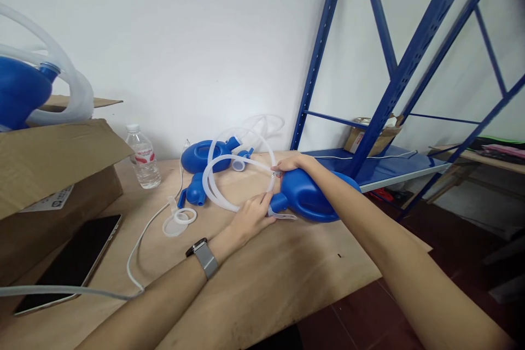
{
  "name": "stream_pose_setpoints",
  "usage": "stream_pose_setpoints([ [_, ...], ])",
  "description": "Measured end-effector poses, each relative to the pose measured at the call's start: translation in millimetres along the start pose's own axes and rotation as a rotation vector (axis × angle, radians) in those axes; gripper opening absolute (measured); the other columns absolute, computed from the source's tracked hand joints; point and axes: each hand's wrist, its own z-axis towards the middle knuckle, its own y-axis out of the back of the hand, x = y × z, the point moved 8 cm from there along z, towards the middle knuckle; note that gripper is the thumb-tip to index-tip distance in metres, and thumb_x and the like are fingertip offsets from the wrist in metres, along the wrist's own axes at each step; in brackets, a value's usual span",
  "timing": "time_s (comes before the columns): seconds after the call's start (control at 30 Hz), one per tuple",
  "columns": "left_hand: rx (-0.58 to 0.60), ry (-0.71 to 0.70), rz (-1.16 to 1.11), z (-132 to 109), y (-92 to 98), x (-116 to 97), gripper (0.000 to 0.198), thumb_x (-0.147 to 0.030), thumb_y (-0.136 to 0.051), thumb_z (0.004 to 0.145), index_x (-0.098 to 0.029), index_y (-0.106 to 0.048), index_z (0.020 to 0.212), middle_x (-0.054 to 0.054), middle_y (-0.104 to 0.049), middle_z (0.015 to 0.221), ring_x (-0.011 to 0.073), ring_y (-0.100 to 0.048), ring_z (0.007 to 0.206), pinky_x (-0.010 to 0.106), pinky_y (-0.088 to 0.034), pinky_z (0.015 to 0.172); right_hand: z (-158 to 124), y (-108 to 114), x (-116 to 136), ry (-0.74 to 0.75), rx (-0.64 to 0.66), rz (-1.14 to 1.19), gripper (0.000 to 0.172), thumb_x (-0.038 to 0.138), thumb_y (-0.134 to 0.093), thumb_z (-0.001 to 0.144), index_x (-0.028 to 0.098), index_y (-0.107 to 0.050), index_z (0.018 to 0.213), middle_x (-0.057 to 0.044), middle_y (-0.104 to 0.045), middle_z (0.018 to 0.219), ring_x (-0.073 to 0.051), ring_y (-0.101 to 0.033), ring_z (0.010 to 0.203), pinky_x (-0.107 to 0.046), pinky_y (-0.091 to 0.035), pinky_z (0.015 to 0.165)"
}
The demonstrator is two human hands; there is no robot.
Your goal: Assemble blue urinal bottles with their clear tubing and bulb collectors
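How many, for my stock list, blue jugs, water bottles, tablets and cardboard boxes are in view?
Blue jugs: 3
Water bottles: 1
Tablets: 1
Cardboard boxes: 2
Total: 7

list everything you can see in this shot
near bottle: one, blue, under right hand
far bottle: one, blue, table rear
boxed bottle: one, blue, in box
tube: one, clear, looped between bottles
water bottle: one, clear, table rear
rings: two, white, table
cable: one, white, table left
tablet: one, black, table left
box: one, brown, left
rack: one, blue, right
table: one, wood
left hand: one, holds tube, wears watch
right hand: one, holds tube above near bottle
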Motion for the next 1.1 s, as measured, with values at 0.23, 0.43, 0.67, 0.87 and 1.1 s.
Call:
stream_pose_setpoints([
  [0.23, -0.035, 0.222, -0.283, 4.3, 19.8, 35.0, 0.048, -0.050, -0.075, 0.079, -0.018, -0.071, 0.115, 0.008, -0.076, 0.111, 0.0278, -0.071, 0.097, 0.039, -0.055, 0.090, -5.7, 7.8, -10.1, 0.000, -0.027, 0.000, 0.054, 0.071, -0.062, 0.082, 0.019, -0.075, 0.077, -0.012, -0.077, 0.096, -0.031, -0.068, 0.107, -0.036, -0.047, 0.100],
  [0.43, 0.178, 0.122, -0.061, 10.0, 36.0, 43.6, 0.078, -0.017, -0.072, 0.071, -0.017, -0.049, 0.146, 0.014, -0.046, 0.155, 0.0332, -0.038, 0.146, 0.046, -0.032, 0.120, -10.2, 8.9, -12.4, -0.008, -0.010, -0.010, 0.060, 0.073, -0.056, 0.083, 0.017, -0.076, 0.087, -0.012, -0.078, 0.097, -0.032, -0.069, 0.107, -0.036, -0.049, 0.099],
  [0.67, 0.632, 0.066, -0.008, -2.3, 38.1, 26.9, 0.098, -0.009, -0.061, 0.070, -0.025, -0.024, 0.159, 0.011, -0.051, 0.152, 0.0291, -0.053, 0.135, 0.039, -0.046, 0.108, -12.6, 10.6, -13.8, -0.003, -0.018, -0.033, 0.066, 0.076, -0.052, 0.083, 0.015, -0.076, 0.091, -0.014, -0.078, 0.104, -0.032, -0.068, 0.111, -0.035, -0.047, 0.102],
  [0.87, 0.673, 0.180, 0.059, -4.5, 54.4, 45.1, 0.067, -0.028, -0.072, 0.070, -0.021, -0.057, 0.135, 0.010, -0.063, 0.136, 0.0294, -0.061, 0.121, 0.033, -0.050, 0.095, -14.8, 10.2, -16.1, 0.005, -0.015, -0.019, 0.063, 0.073, -0.050, 0.087, 0.015, -0.076, 0.094, -0.013, -0.078, 0.105, -0.031, -0.068, 0.113, -0.033, -0.048, 0.101],
  [1.1, 0.579, 0.159, 0.222, -2.0, 68.1, 49.6, 0.039, -0.042, -0.079, 0.068, -0.022, -0.066, 0.099, 0.004, -0.071, 0.097, 0.0244, -0.066, 0.089, 0.029, -0.044, 0.067, -17.0, 10.8, -14.4, 0.016, -0.038, -0.013, 0.064, 0.074, -0.050, 0.086, 0.016, -0.077, 0.094, -0.012, -0.078, 0.105, -0.029, -0.069, 0.112, -0.031, -0.047, 0.102],
])
